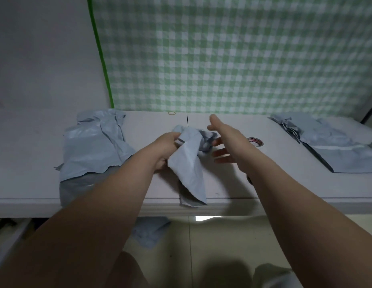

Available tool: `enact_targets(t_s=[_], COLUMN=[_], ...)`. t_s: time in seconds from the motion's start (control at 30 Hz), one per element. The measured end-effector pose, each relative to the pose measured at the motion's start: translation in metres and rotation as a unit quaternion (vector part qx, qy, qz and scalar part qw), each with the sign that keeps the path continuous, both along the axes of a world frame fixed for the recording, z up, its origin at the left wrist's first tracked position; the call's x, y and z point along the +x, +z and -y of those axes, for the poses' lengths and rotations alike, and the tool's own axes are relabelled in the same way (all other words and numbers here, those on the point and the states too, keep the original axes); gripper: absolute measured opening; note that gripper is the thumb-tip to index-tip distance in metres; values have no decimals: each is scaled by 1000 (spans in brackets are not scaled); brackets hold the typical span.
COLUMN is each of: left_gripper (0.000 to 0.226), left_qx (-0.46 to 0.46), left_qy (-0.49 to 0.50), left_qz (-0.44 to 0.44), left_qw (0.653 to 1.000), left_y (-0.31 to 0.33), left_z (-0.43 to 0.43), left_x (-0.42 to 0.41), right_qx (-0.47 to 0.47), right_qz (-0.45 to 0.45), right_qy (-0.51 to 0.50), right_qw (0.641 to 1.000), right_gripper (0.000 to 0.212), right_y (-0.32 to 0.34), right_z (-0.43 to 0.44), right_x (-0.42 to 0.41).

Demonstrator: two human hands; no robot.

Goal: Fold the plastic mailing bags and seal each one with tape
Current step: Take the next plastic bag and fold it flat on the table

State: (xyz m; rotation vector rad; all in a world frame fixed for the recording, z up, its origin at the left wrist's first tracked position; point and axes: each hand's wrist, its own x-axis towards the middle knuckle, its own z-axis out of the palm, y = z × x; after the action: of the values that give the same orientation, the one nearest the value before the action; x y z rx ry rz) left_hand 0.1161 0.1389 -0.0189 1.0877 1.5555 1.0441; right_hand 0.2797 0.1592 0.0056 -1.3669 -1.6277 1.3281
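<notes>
My left hand (167, 146) grips a crumpled pale blue mailing bag (190, 163) at the middle of the white table (232, 183). The bag's loose end hangs down over the table's front edge. My right hand (222, 140) hovers just right of the bag with its fingers spread and holds nothing. A roll of tape (255, 141) lies flat on the table behind my right wrist, partly hidden by it.
A heap of blue bags (93, 146) lies at the table's left and droops over the edge. More flat bags (330, 146) lie at the right. A rubber band (171, 113) sits by the checked curtain. Another bag (149, 231) lies on the floor.
</notes>
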Motion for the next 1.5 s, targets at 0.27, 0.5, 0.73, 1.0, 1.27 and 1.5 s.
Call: enact_targets(t_s=[0.27,0.5,0.73,1.0,1.27,1.5], left_gripper=[39,33,100,33,26,12], left_qx=[-20,-15,-70,73,154,146], left_qy=[-33,-53,-131,-6,188,234], left_qz=[-146,-206,-340,-451,-76,50], left_qw=[988,977,928,890,967,960], left_y=[2,-1,9,34,112,148], left_z=[37,72,93,90,49,20], left_x=[-20,-26,-27,-11,-19,-21], right_qx=[-55,-34,141,246,236,189], right_qz=[41,71,373,315,151,126], right_qy=[-6,62,84,-109,-218,-226], right_qw=[998,995,913,910,935,947], right_gripper=[62,56,86,35,26,25], right_y=[-3,-3,-11,22,109,148], right_z=[31,61,79,83,59,28], right_x=[15,28,17,13,12,7])
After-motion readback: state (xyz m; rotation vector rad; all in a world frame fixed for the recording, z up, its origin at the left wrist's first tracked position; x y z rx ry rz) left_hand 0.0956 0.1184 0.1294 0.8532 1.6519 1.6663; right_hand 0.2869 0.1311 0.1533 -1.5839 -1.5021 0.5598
